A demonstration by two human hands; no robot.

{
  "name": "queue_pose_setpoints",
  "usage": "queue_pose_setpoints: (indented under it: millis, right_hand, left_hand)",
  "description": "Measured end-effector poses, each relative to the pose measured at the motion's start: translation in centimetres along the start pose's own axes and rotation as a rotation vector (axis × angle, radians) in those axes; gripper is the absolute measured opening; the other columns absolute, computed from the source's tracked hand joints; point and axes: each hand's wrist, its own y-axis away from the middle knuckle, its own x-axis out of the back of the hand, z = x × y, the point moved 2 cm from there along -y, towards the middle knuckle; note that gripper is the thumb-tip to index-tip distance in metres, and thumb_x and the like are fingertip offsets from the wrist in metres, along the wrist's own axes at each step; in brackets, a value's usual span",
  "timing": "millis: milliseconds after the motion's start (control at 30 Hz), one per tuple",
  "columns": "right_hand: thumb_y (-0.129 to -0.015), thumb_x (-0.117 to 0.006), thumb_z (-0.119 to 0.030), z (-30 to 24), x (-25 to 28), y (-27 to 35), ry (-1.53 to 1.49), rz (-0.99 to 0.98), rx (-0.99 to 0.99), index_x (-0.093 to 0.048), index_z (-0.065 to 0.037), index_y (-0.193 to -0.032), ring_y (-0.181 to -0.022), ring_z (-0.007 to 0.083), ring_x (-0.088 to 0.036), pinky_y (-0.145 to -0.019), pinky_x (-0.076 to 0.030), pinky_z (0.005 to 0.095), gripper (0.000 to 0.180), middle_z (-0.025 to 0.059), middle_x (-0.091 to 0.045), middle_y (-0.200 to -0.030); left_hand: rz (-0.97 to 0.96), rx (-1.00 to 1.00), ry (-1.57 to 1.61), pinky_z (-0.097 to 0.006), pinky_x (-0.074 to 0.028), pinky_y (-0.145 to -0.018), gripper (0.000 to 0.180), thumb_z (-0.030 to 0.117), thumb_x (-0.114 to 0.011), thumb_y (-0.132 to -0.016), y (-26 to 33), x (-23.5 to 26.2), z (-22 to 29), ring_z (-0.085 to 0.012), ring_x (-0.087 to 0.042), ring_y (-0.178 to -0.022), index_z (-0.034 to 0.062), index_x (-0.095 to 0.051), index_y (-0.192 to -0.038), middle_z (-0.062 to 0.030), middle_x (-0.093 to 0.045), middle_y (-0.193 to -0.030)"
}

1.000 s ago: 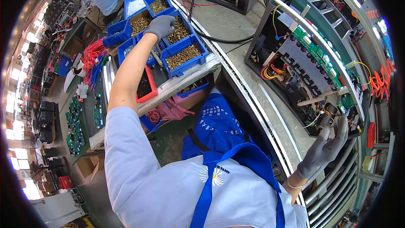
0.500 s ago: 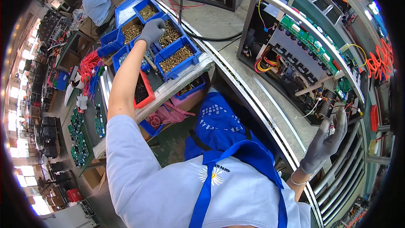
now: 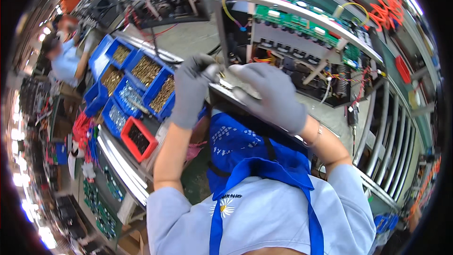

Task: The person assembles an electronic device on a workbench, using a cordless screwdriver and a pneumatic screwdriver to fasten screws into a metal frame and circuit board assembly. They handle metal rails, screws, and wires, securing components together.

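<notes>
My left hand (image 3: 191, 92), in a grey glove, is raised in front of my chest with fingertips pinched together. A small brass-coloured bit shows by its fingertips, too small and blurred to name. Facing it from the right, my right hand (image 3: 276, 97), also gloved, has its thumb and fingers apart with a gap between them, and nothing shows held there. Blue bins of brass-coloured fasteners (image 3: 146, 70) stand left of my left hand. Beyond my right hand is an open metal chassis (image 3: 302, 61) with a green circuit board (image 3: 295, 22) and coloured wires.
A red bin (image 3: 150, 148) of dark small parts sits at the near bench end. A dark narrow tool (image 3: 352, 115) stands by the chassis's right corner, near metal rollers (image 3: 389, 146). Green circuit boards (image 3: 99, 208) lie at lower left. Another person (image 3: 66, 61) is at far left.
My left hand has left the brass-fastener bins and come right, before my chest. My right hand has moved left from the chassis corner to meet it. The view has shifted.
</notes>
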Motion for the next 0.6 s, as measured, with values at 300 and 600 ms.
queue_pose_setpoints:
  millis: [300, 600]
  right_hand:
    - [-0.083, -0.065, -0.024, 2.4, -0.5, -2.3, 0.16, -0.085, 0.001, -0.067, -0.013, -0.089, -0.07, 0.028, -0.064, -0.062, -0.051, 0.0405, 0.012, 0.0068, -0.063, -0.079]
    - [-0.076, -0.071, -0.027, 6.5, 2.8, -9.9, 0.598, 0.234, 0.033, -0.075, -0.013, -0.084, -0.091, 0.0262, -0.057, -0.079, -0.042, 0.0415, 0.017, 0.0058, -0.061, -0.09]
  left_hand:
    - [0.246, 0.012, 0.262, -0.021, -0.054, -0.064, 0.011, 0.004, -0.064, -0.092, 0.8, -3.6, -2.3, -0.0105, -0.064, -0.075, -0.0024, -0.059, -0.1, -0.0082, -0.065, -0.09]
    - [0.221, 0.198, 0.386, -0.018, -0.051, -0.061, 0.027, 0.007, -0.059, -0.095, 3.7, -2.7, -6.5, -0.0115, -0.066, -0.083, 0.0006, -0.051, -0.121, -0.0125, -0.067, -0.106]
